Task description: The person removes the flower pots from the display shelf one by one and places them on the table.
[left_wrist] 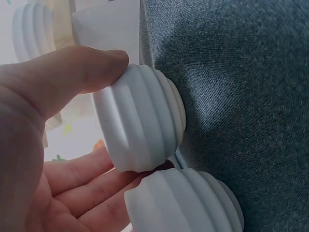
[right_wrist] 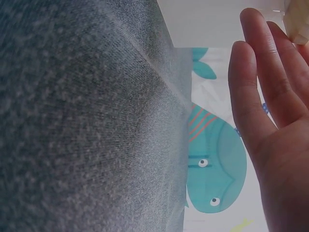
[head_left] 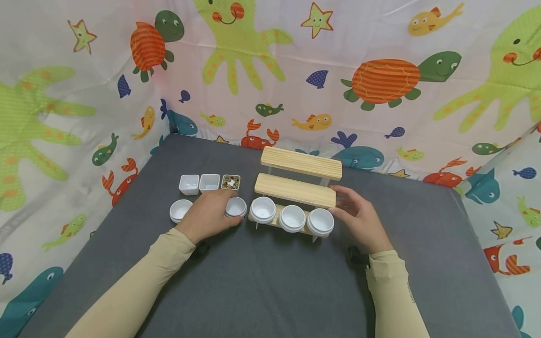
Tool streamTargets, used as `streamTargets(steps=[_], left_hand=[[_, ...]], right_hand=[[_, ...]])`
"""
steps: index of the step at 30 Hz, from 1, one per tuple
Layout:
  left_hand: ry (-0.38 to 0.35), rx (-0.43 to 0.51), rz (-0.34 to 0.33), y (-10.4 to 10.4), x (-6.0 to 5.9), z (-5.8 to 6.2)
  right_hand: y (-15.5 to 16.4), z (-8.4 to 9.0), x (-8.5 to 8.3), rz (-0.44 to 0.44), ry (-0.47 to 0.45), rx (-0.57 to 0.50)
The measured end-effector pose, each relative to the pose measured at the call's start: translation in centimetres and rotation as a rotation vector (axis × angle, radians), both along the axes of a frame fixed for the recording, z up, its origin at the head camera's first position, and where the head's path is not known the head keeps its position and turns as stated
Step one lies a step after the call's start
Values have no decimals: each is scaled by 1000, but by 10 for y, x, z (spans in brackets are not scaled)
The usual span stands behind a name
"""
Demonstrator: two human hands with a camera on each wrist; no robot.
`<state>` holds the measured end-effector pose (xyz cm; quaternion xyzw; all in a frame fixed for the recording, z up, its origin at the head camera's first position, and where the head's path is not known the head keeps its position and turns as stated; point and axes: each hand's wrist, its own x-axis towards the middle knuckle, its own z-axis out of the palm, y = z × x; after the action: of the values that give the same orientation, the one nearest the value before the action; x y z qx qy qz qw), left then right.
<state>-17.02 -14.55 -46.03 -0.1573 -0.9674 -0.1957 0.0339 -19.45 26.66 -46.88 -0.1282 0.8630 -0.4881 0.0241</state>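
Observation:
My left hand (head_left: 207,213) pinches a small white ribbed pot (head_left: 235,207) just left of a tiered wooden rack (head_left: 295,190). In the left wrist view the thumb presses one side of this pot (left_wrist: 140,118) and the fingers reach round below. A second ribbed pot (left_wrist: 183,203) sits close against those fingers. Another round white pot (head_left: 180,210) shows left of the hand. The right hand (head_left: 361,218) holds the right end of the rack's middle shelf, thumb in front and fingers behind. Its outer fingers look straight in the right wrist view.
Three round white pots (head_left: 292,218) line the rack's lowest shelf. Behind the left hand stand two square white dishes (head_left: 189,185) and a square dish (head_left: 230,182) filled with small bits. A sea-animal curtain (head_left: 262,94) surrounds the grey cloth-covered table (head_left: 270,286).

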Motion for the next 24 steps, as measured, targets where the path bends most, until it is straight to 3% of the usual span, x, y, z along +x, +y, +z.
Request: streamTargets(steps=[24], left_hand=[[-64,55,20,3,7,5]], right_hand=[[0,1,-1,-1,4,15]])
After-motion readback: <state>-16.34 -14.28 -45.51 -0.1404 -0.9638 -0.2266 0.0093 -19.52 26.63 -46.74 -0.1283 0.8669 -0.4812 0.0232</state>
